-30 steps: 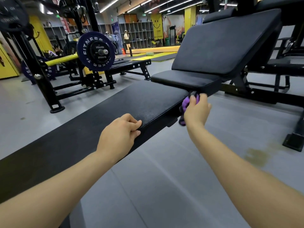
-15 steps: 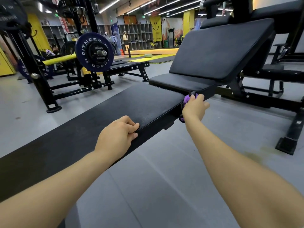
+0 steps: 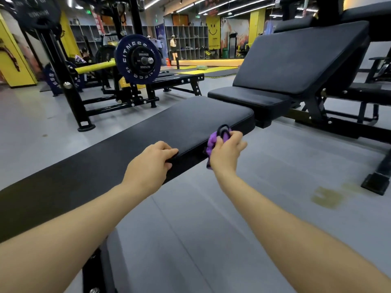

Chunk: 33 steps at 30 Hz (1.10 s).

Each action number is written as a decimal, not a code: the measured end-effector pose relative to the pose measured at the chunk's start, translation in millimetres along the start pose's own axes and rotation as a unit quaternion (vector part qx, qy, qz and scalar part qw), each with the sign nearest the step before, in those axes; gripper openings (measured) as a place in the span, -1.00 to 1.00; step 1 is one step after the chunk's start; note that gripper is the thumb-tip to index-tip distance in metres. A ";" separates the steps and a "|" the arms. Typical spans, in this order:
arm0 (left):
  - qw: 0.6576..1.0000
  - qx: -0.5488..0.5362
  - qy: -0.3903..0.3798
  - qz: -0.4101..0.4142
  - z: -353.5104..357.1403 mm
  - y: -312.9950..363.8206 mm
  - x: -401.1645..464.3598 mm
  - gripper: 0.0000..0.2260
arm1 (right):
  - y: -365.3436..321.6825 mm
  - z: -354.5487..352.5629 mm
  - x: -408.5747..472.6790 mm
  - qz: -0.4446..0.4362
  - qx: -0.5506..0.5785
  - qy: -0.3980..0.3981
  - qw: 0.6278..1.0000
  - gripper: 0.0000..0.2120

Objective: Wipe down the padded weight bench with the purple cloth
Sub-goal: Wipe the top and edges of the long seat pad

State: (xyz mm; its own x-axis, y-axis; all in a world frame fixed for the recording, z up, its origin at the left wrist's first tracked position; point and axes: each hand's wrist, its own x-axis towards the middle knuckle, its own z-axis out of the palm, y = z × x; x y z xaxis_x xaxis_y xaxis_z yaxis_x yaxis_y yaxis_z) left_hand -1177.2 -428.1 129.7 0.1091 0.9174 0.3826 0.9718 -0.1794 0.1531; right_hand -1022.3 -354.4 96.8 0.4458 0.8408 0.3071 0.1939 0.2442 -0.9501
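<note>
The person's two forearms are bare from the near edge of the view up to the wrists; no sleeve shows on them. The left hand [image 3: 150, 166] and the right hand [image 3: 226, 153] are bare too, with short, plain fingernails where these show.

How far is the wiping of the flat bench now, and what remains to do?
Done: nothing can be confirmed; the flat bench pad shows no wet streaks. In hand: the right hand holds the bunched purple cloth against the pad's near side edge, while the left hand grips that edge. Left: probably the top surface, since the cloth is not on it.
</note>
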 end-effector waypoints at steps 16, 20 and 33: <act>0.991 0.023 0.084 -0.105 -24.4 -83.6 -120.5 -0.65 | -31.4 48.2 -112.3 -0.114 -0.033 0.014 0.993 -0.69; 0.990 0.024 0.084 -0.114 -22.8 -83.1 -118.8 -0.65 | -31.5 41.1 -78.9 -0.022 -0.068 0.033 0.997 -0.59; 0.992 0.057 0.078 -0.086 -16.6 -94.4 -116.3 -0.48 | -22.4 17.7 -73.8 0.007 -0.038 0.044 0.998 -0.61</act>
State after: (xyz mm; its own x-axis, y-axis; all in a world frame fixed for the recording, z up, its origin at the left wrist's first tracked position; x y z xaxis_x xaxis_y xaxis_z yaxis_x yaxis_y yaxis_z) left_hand -1285.1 -523.8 85.8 -0.0859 0.8632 0.4975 0.9915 0.0250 0.1278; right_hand -1075.0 -413.4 94.5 0.5226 0.7980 0.3002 0.2513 0.1923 -0.9486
